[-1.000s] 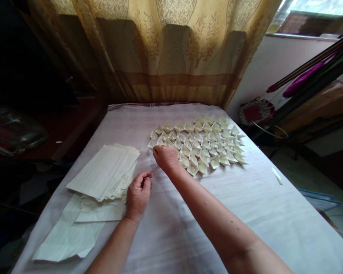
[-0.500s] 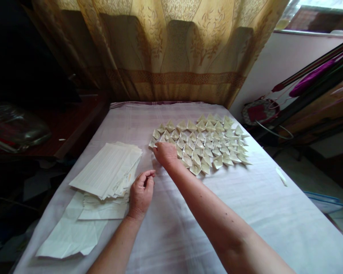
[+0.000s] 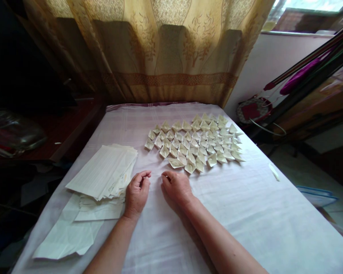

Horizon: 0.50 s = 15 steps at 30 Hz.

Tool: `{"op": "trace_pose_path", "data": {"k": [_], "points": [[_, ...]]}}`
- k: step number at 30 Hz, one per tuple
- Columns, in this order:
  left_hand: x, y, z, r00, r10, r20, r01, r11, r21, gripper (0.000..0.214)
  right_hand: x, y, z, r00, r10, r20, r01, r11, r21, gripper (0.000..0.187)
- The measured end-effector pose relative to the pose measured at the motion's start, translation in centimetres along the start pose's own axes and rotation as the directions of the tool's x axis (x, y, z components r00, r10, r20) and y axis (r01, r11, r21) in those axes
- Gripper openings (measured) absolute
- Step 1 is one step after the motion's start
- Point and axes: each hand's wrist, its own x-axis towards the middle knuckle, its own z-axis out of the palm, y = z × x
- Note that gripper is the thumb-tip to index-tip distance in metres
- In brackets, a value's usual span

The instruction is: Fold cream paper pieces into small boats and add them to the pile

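Note:
My left hand (image 3: 137, 192) rests with curled fingers against the right side of a stack of lined paper sheets (image 3: 103, 171); nothing shows in it. To its right, a short gap away, my right hand (image 3: 177, 185) lies loosely closed on the cloth, and I see nothing between its fingers. Just beyond the right hand stands a crowded group of small folded paper boats (image 3: 194, 142) in uneven rows. The closest one, a paper boat (image 3: 176, 163) at the group's front edge, leans over and is apart from the hand.
A larger loose sheet (image 3: 70, 232) sticks out under the stack. White cloth (image 3: 240, 213) covers the table. A small white strip (image 3: 274, 172) lies near the right edge. A patterned curtain (image 3: 171, 57) hangs behind, and a dark red cabinet (image 3: 71, 125) stands at the left.
My right hand has drawn back from the left end of the boats toward me, exposing the boats it covered. My left hand has stayed in place beside the stack. The view has shifted slightly.

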Motion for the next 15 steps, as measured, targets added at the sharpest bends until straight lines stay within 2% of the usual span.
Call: {"op": "trace_pose_path", "data": {"k": [4,7,9,11,13,15], "points": [[-0.6,0.7,-0.1,0.98,0.196,0.036,-0.199,0.968,0.152,0.025,-1.5,1.5,0.5,0.998,-0.009,-0.058,0.013,0.998,0.066,0.024],[-0.9,1.9,-0.8,0.921,0.361,0.146,-0.389,0.868,0.309,0.026,-1.7,2.0,0.8,0.992,-0.003,-0.13,0.019,0.992,0.124,0.024],[-0.6,2.6,-2.0,0.902,0.386,0.191,-0.431,0.794,0.429,0.028,-1.6,2.2,1.0,0.989,0.003,-0.146,0.018,0.989,0.147,0.024],[0.0,2.9,-3.8,0.933,0.329,0.146,-0.351,0.746,0.565,0.029,-1.6,2.3,1.1,0.989,-0.003,-0.147,0.027,0.986,0.162,0.023],[0.9,2.5,-6.0,0.972,0.216,0.098,-0.222,0.687,0.691,0.03,-1.6,2.4,1.3,0.988,-0.018,-0.156,0.046,0.983,0.176,0.024],[1.6,1.6,-8.2,0.995,0.088,0.047,-0.09,0.582,0.808,0.037,-1.6,2.5,1.5,0.985,-0.03,-0.169,0.062,0.981,0.184,0.024]]}}
